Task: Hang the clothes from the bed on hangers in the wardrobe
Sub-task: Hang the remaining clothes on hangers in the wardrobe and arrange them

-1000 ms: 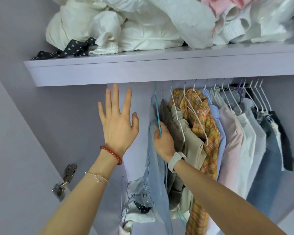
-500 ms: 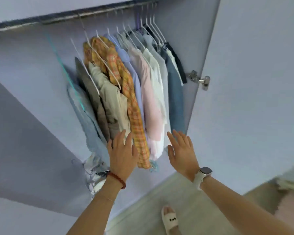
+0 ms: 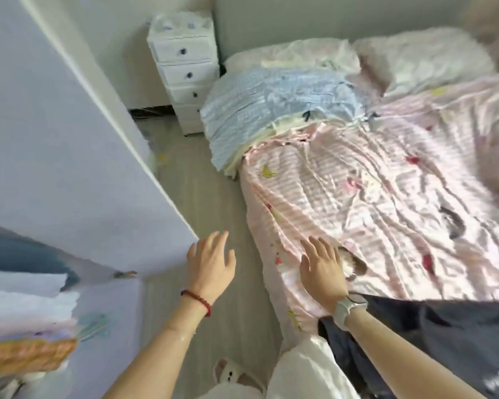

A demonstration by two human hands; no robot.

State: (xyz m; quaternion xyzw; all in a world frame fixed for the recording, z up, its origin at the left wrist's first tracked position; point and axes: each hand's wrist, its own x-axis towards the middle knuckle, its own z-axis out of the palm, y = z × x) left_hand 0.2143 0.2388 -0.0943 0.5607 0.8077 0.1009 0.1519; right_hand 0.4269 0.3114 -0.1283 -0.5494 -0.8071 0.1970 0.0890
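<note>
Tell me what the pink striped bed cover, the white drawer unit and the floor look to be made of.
Pink striped bed cover: thin woven cloth, perhaps cotton or satin; it creases finely and catches a soft sheen.
White drawer unit: probably moulded plastic, judging by its glossy, rounded drawer fronts with dark knobs; blur leaves this open.
Floor: pale grey planks, laminate or vinyl by the look; faint lengthwise grain, matte.

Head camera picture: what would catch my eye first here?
Probably the rumpled pink striped bedspread filling the right side, with a blue striped pillow at its head. Two open, empty hands reach forward below: the left hand over the floor, the right hand over the bed's edge, near a dark garment.
</note>
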